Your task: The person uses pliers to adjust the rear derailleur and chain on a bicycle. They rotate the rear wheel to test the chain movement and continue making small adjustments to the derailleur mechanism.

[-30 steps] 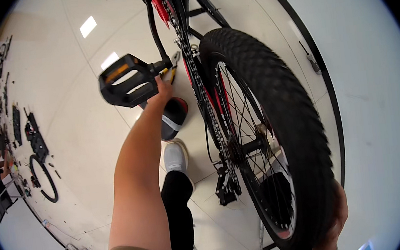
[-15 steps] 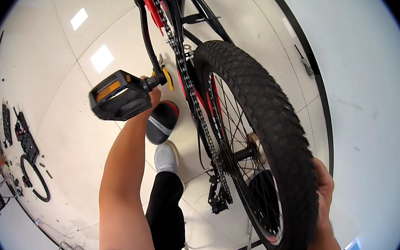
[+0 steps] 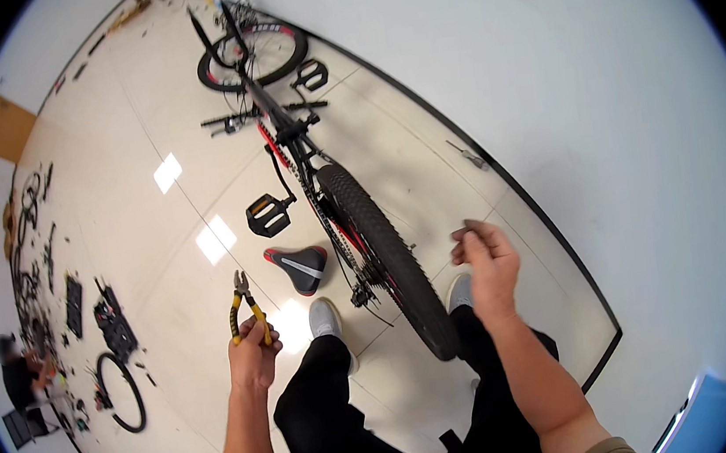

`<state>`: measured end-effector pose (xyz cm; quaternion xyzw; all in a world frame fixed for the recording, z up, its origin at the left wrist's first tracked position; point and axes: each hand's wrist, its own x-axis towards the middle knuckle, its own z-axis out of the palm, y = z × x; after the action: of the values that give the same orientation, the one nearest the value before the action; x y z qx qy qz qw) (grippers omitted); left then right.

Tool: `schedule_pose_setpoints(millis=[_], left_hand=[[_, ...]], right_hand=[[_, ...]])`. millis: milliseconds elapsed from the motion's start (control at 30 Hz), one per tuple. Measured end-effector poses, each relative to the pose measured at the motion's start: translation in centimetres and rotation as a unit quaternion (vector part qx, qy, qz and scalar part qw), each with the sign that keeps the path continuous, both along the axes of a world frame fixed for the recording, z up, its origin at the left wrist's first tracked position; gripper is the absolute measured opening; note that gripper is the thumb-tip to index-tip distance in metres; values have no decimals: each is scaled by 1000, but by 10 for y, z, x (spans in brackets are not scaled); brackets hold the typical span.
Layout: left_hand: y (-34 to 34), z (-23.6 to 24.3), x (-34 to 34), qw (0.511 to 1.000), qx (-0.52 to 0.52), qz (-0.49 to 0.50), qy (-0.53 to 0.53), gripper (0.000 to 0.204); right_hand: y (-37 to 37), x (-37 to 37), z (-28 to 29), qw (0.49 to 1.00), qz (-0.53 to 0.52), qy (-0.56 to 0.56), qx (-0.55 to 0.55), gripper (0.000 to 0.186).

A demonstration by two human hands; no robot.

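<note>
My left hand (image 3: 255, 354) is closed around yellow-and-black pliers (image 3: 246, 309), whose jaws point away from me and stand slightly apart. My right hand (image 3: 489, 266) is raised to the right of the bicycle's rear tyre (image 3: 389, 259), apart from it, with thumb and fingers pinched together. Whether something small sits between those fingertips cannot be made out. The black-and-red bicycle frame (image 3: 281, 122) extends away from me, its chain (image 3: 321, 209) left of the tyre. A black pedal (image 3: 269, 215) sticks out to the left. Below it a black, grey and red saddle (image 3: 300, 268) lies on the floor.
A wheel (image 3: 261, 56) lies beyond the frame. A screwdriver-like tool (image 3: 469, 157) rests on the floor near the right wall. On the left are scattered parts, a loose bicycle wheel (image 3: 120, 392) and a seated person (image 3: 20, 373). My shoes flank the rear wheel.
My view has drawn back from the bicycle. The right hand has come off the rear tyre. My left hand has moved from behind the pedal toward me, bringing the pliers into full sight.
</note>
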<state>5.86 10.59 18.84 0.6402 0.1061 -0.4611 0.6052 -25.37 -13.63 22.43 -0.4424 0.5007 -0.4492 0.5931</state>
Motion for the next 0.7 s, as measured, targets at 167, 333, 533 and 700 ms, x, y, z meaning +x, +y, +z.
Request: schedule_pose_setpoints(millis=[167, 333, 533, 700], left_hand=[[2, 126, -123, 968, -106, -143, -177, 14], [54, 105, -225, 803, -141, -292, -500, 27], [84, 95, -266, 797, -174, -339, -470, 24], [102, 78, -236, 899, -87, -310, -297, 29]], right_hand=[[138, 0, 94, 972, 222, -63, 53, 47], [207, -5, 120, 950, 274, 100, 112, 49], [236, -57, 58, 960, 138, -66, 235, 30], [234, -85, 39, 959, 83, 20, 270, 22]])
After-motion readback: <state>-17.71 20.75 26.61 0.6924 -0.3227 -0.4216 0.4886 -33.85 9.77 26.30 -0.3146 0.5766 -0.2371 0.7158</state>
